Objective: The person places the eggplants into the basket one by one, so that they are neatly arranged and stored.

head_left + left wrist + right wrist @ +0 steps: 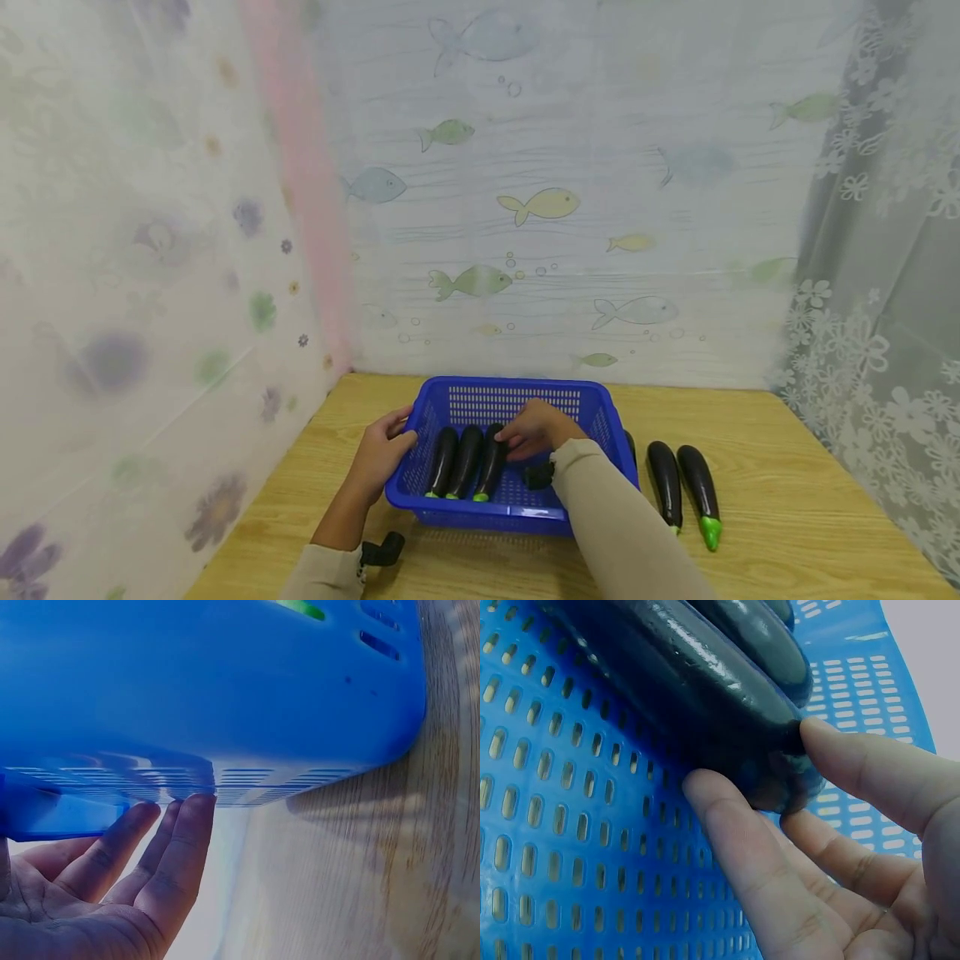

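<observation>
A blue plastic basket (pixel 517 512) with slotted walls stands on the table. Three dark eggplants lie side by side in its left half, green ends toward me: the left eggplant (pixel 442 462), the middle eggplant (pixel 466 463) and the right eggplant (pixel 490 471). My left hand (pixel 381 454) holds the basket's left side, thumb over the rim; in the left wrist view its fingers (pixel 184 840) touch the outer wall. Reaching inside, my right hand (pixel 534 427) grips the far end of the right eggplant, thumb and fingers on either side in the right wrist view.
Right of the basket, two more eggplants (pixel 663 482) (pixel 699 492) lie on the wooden table (pixel 780 500), with another dark end (pixel 630 445) half hidden behind the basket's edge. Fish-patterned curtain (pixel 547 204) hangs at the back; flowered sheets flank both sides.
</observation>
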The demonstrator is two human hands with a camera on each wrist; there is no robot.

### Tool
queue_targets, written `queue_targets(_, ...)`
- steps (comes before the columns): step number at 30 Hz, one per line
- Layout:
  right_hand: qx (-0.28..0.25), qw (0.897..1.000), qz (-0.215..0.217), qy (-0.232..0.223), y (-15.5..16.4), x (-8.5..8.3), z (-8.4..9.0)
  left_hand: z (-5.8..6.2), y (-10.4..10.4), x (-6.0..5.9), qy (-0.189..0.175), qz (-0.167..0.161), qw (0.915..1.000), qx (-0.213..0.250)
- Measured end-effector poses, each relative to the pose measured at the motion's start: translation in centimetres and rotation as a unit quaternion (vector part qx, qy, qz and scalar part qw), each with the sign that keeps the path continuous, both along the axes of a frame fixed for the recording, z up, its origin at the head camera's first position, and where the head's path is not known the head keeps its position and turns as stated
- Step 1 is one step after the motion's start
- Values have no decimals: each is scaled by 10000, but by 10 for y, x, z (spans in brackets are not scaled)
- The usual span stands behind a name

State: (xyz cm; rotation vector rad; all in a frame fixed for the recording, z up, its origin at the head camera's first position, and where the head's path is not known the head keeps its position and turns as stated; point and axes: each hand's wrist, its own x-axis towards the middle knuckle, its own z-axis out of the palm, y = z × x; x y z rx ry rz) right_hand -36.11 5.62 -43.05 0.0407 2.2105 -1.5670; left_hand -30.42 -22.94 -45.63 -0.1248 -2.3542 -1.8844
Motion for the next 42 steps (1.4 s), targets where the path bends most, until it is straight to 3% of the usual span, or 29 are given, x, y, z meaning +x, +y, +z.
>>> queue_targets(27, 527, 9985, 5, 120, 0, 2, 3, -1, -1, -1, -62, 14, 10000, -59)
queue_targets(33, 898, 9947, -380, 338, 2, -9, -5, 2, 0, -1, -85, 10, 10000, -29)
queue_targets(42, 676, 9965, -202, 440, 6, 0, 5, 0, -2, 1, 3, -4, 10000, -80)
